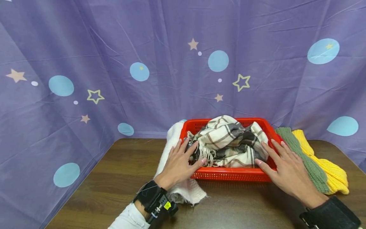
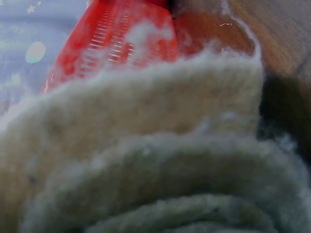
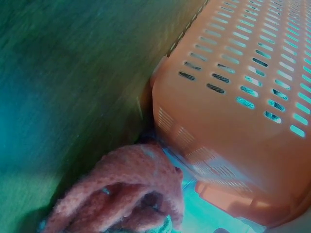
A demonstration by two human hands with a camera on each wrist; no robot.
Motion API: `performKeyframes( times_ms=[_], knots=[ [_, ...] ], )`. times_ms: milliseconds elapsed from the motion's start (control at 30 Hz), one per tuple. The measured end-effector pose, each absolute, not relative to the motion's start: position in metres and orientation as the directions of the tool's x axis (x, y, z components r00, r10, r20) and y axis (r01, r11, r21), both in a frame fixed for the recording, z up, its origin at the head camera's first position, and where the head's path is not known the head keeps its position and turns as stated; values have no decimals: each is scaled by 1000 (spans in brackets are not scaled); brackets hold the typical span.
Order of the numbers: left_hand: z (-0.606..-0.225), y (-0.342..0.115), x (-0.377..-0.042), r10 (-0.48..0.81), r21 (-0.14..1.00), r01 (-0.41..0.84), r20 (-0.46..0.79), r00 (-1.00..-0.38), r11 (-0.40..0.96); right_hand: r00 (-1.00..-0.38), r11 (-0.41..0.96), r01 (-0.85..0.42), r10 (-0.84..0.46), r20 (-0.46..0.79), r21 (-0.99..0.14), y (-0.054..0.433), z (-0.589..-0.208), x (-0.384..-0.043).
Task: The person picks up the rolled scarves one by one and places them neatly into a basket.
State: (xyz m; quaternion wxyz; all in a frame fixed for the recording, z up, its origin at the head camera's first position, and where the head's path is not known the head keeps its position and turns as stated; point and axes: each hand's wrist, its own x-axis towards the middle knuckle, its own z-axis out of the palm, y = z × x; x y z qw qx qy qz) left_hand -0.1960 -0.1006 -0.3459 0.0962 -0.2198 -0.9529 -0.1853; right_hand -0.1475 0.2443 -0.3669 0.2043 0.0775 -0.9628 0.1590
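Observation:
A red plastic basket (image 1: 233, 175) with slotted walls holds a crumpled plaid scarf (image 1: 220, 136) in cream, grey and brown, its fringe toward the left. My left hand (image 1: 177, 163) lies over the basket's left rim, fingers spread and pointing forward. At the right rim is my right hand (image 1: 290, 170), fingers likewise spread, thumb over the front corner. Neither hand grips the scarf. A white fleecy cloth (image 1: 186, 192) runs beneath the left hand along the basket's side; its folded layers (image 2: 146, 102) fill the left wrist view. In the right wrist view, the basket's wall (image 3: 218, 126) looks orange.
Right of the basket, a green knitted piece (image 1: 303, 159) and a yellow knitted piece (image 1: 333, 168) lie side by side. A folded knitted end (image 3: 131, 170) shows close to the basket in the right wrist view. Behind the wooden table (image 1: 114, 190) hangs a purple curtain (image 1: 171, 38).

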Motion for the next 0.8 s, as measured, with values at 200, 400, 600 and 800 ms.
performKeyframes(
  times_ms=[200, 400, 600, 800],
  knots=[
    [-343, -107, -198, 328, 410, 400, 236, -915, 820, -900, 940, -216, -86, 428, -265, 245, -366, -146],
    [-333, -135, -210, 257, 559, 361, 258, -931, 746, -907, 941, -215, -93, 411, -262, 243, -366, -147],
    [-332, -153, -222, 372, 417, 402, 155, -915, 815, -902, 940, -219, -94, 421, -261, 244, -366, -148],
    [-345, -154, -231, 340, 380, 333, 49, -939, 863, -899, 940, -223, -96, 428, -259, 245, -366, -147]
  ],
)
